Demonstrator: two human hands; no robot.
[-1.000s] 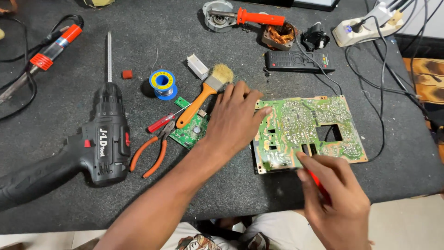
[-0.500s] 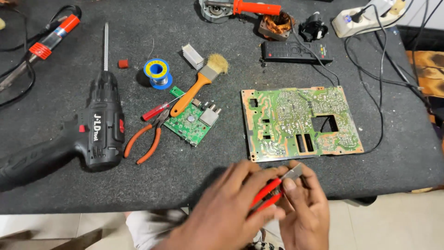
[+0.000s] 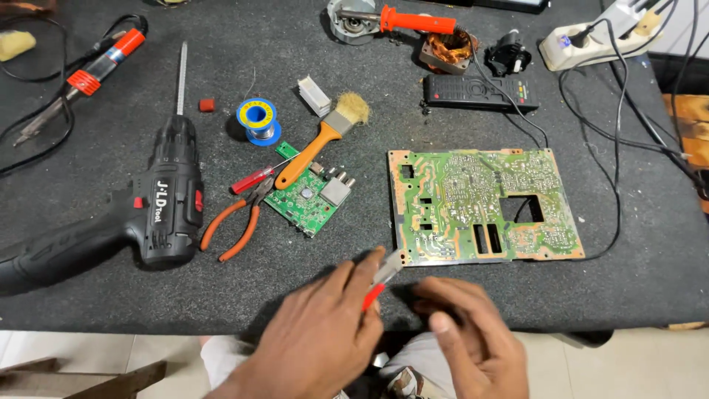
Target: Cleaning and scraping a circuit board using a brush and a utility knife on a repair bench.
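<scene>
Green circuit board (image 3: 484,207) lies beyond left hand (image 3: 317,340) pinching red-handled tool (image 3: 380,284); right hand (image 3: 473,340) half-curled.

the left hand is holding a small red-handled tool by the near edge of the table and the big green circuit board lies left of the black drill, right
Not quite. The head view shows the big green circuit board lying right of the black drill, not left. The left hand does hold the small red-handled tool by the table's near edge.

Two circuit boards (image 3: 484,207) (image 3: 309,201), one drill (image 3: 159,210), one brush (image 3: 325,140).
</scene>
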